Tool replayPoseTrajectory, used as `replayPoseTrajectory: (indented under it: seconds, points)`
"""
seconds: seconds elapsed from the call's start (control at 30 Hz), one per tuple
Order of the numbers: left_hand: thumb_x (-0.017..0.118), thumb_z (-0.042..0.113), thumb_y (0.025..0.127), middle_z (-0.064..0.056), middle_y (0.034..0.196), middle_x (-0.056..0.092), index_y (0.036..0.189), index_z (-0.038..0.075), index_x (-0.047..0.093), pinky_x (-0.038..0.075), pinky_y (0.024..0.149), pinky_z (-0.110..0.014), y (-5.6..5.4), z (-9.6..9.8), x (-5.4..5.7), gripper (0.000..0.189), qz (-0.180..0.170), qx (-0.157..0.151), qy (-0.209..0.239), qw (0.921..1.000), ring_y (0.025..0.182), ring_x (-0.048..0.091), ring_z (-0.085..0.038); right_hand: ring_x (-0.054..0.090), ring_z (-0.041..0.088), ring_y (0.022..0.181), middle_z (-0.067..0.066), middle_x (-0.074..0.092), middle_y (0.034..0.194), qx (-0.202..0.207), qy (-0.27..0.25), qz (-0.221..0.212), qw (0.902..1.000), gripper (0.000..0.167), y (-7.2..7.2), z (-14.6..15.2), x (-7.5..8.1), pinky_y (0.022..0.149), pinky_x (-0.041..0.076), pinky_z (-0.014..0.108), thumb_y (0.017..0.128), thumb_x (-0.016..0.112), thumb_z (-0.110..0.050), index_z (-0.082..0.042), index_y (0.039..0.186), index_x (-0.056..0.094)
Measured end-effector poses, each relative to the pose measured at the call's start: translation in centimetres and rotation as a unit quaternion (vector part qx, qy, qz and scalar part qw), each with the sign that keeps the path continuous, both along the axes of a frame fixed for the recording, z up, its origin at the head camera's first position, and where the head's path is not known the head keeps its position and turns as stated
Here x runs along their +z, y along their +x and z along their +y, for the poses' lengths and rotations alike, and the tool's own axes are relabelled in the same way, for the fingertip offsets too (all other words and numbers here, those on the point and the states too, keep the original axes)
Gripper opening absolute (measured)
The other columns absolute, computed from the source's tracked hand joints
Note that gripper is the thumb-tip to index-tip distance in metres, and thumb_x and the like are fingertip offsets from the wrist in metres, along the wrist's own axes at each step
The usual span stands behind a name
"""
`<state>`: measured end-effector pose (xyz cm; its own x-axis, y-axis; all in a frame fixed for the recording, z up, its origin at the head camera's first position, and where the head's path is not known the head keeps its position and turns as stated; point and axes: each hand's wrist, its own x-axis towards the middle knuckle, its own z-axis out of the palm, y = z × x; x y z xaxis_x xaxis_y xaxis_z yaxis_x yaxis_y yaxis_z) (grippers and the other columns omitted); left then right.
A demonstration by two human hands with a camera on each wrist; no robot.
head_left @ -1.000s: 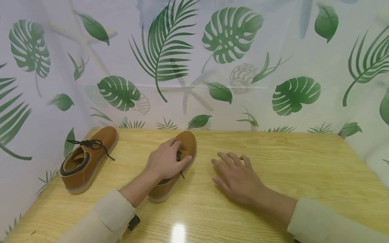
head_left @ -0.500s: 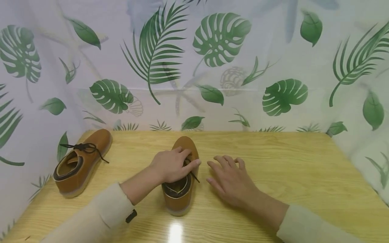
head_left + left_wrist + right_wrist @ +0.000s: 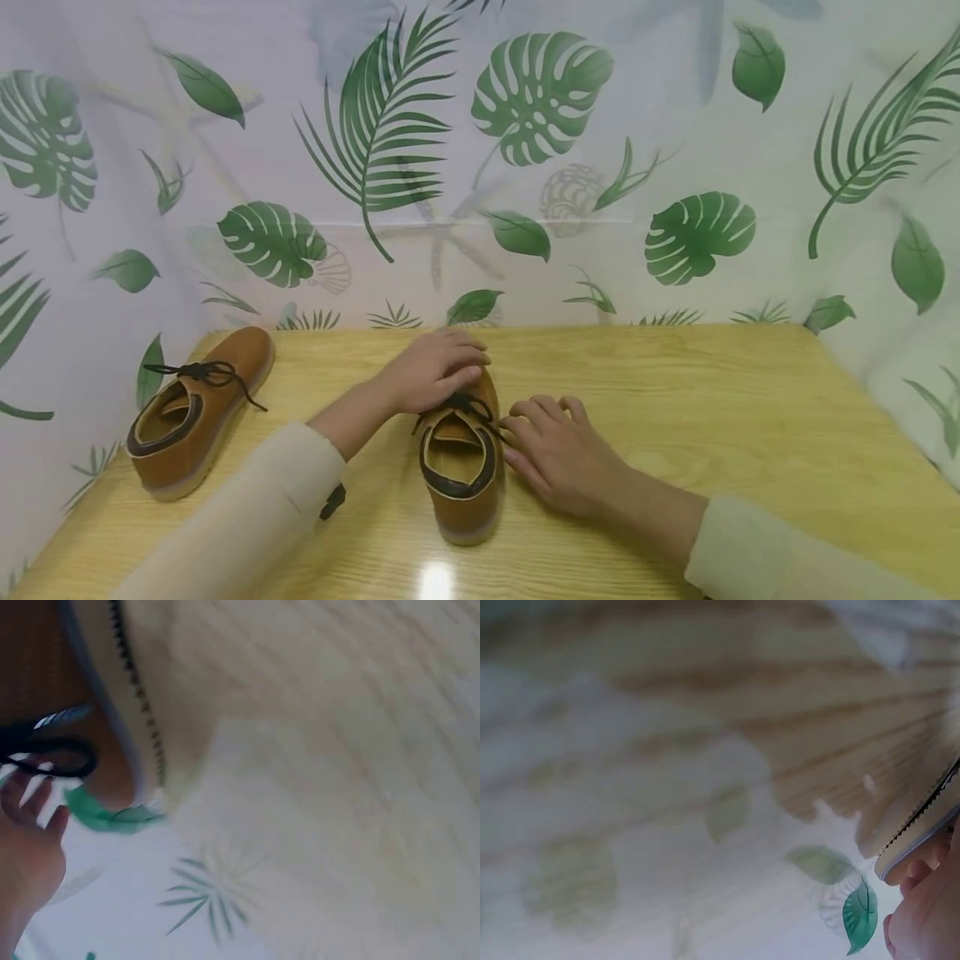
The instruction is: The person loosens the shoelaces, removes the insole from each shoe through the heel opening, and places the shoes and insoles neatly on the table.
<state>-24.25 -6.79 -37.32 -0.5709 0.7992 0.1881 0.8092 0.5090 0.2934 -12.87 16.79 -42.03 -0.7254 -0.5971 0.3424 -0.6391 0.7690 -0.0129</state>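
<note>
In the head view a brown shoe [image 3: 463, 510] with black laces [image 3: 471, 404] stands mid-table, heel toward me. My left hand [image 3: 431, 371] is over its toe, fingers bent loosely to the right and covering much of the front. The left wrist view shows the lace loop [image 3: 71, 756] in front of these fingers. My right hand [image 3: 562, 458] is on the shoe's right side, its loosely bent fingertips right at the upper and lace end. Seen from the right wrist, that hand [image 3: 930, 915] lies beside the shoe's pale sole edge [image 3: 911, 840].
A matching brown shoe [image 3: 183, 454], its black lace tied in a bow, stands at the table's left edge, toe pointing back. The wooden table [image 3: 675, 383] ends at a white leaf-printed cloth [image 3: 420, 275] behind and at both sides.
The middle shoe has turned from slanting to nearly straight and shifted right and nearer to me. My left hand has moved from the laces forward to the toe; my right hand is now beside the shoe.
</note>
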Motion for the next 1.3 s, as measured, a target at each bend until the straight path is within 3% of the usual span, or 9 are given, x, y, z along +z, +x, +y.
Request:
replayPoseTrajectory:
  seconds: [0.07, 0.17, 0.43, 0.6, 0.7, 0.83, 0.97, 1.07, 1.3]
  points:
    - [0.045, 0.025, 0.106, -0.016, 0.146, 0.054, 0.132, 0.007, 0.065, 0.025, 0.120, -0.054, -0.4, 0.3, -0.7, 0.037, -0.052, -0.033, 0.006, 0.9981, 0.144, 0.037, -0.037, 0.050, 0.022, 0.119, 0.001, 0.059, 0.125, 0.010, -0.008, 0.001, 0.9999, 0.035, 0.1, 0.0, -0.1, 0.094, 0.038, 0.046, 0.104, 0.046, -0.039, -0.017, 0.127, 0.061]
    - [0.041, 0.020, 0.106, -0.019, 0.152, 0.046, 0.136, 0.004, 0.061, 0.013, 0.121, -0.061, -0.3, 0.5, -1.8, 0.039, -0.101, -0.043, 0.014, 0.9939, 0.148, 0.026, -0.043, 0.050, 0.020, 0.117, 0.001, 0.059, 0.122, 0.026, -0.015, 0.004, 0.9996, 0.030, 0.1, 0.0, -0.1, 0.094, 0.039, 0.045, 0.104, 0.046, -0.034, -0.016, 0.122, 0.061]
    - [0.040, 0.021, 0.106, -0.020, 0.149, 0.049, 0.137, 0.006, 0.061, 0.013, 0.118, -0.066, 1.1, 1.0, -2.6, 0.040, -0.090, -0.021, 0.017, 0.9956, 0.146, 0.028, -0.047, 0.052, 0.020, 0.106, 0.000, 0.058, 0.108, 0.047, -0.027, 0.035, 0.9979, 0.014, 0.2, 0.4, -0.2, 0.091, 0.038, 0.044, 0.101, 0.048, -0.020, -0.015, 0.105, 0.061]
    - [0.040, 0.025, 0.107, -0.018, 0.148, 0.050, 0.140, 0.008, 0.057, 0.017, 0.118, -0.063, 1.0, 0.6, -1.7, 0.041, -0.106, -0.019, -0.040, 0.9934, 0.146, 0.031, -0.043, 0.052, 0.020, 0.100, 0.000, 0.058, 0.103, 0.055, -0.037, 0.065, 0.9957, 0.016, 0.2, 0.3, -0.4, 0.090, 0.037, 0.044, 0.101, 0.046, -0.021, -0.014, 0.099, 0.061]
    - [0.043, 0.030, 0.107, -0.016, 0.143, 0.054, 0.141, 0.007, 0.057, 0.026, 0.117, -0.057, 1.2, -0.4, -0.8, 0.043, -0.110, -0.019, -0.076, 0.9909, 0.139, 0.041, -0.038, 0.052, 0.019, 0.099, 0.000, 0.058, 0.102, 0.057, -0.035, 0.077, 0.9948, 0.022, 0.1, 0.1, -0.4, 0.088, 0.037, 0.043, 0.103, 0.043, -0.021, -0.013, 0.097, 0.062]
    - [0.041, 0.029, 0.109, -0.015, 0.130, 0.059, 0.136, 0.007, 0.060, 0.041, 0.106, -0.050, 1.8, -2.1, -0.7, 0.040, -0.080, -0.021, -0.084, 0.9930, 0.121, 0.055, -0.032, 0.052, 0.019, 0.097, 0.000, 0.059, 0.101, 0.049, -0.038, 0.080, 0.9948, 0.022, 0.1, 0.2, -0.2, 0.085, 0.035, 0.042, 0.103, 0.044, -0.020, -0.014, 0.093, 0.062]
    - [0.037, 0.024, 0.109, -0.012, 0.122, 0.061, 0.129, 0.008, 0.063, 0.048, 0.098, -0.046, 2.7, -3.9, -2.3, 0.036, -0.012, -0.010, -0.064, 0.9978, 0.109, 0.060, -0.028, 0.053, 0.019, 0.097, -0.001, 0.059, 0.099, 0.045, -0.037, 0.078, 0.9952, 0.018, 0.1, 0.3, -0.2, 0.086, 0.036, 0.042, 0.100, 0.048, -0.020, -0.016, 0.089, 0.061]
    - [0.039, 0.026, 0.108, -0.011, 0.125, 0.063, 0.129, 0.008, 0.065, 0.046, 0.103, -0.044, 3.4, -4.7, -3.6, 0.037, 0.025, 0.006, -0.041, 0.9988, 0.116, 0.061, -0.027, 0.052, 0.019, 0.096, -0.001, 0.059, 0.099, 0.049, -0.030, 0.074, 0.9956, 0.016, 0.1, 0.2, -0.3, 0.086, 0.036, 0.042, 0.099, 0.050, -0.020, -0.016, 0.089, 0.062]
    - [0.041, 0.037, 0.106, -0.008, 0.141, 0.059, 0.142, 0.013, 0.056, 0.039, 0.113, -0.046, 4.4, -5.3, -3.9, 0.046, 0.037, 0.015, -0.018, 0.9990, 0.132, 0.054, -0.027, 0.053, 0.018, 0.098, -0.001, 0.060, 0.101, 0.039, -0.026, 0.049, 0.9977, 0.019, 0.1, 0.0, -0.4, 0.088, 0.036, 0.045, 0.101, 0.047, -0.020, -0.016, 0.090, 0.063]
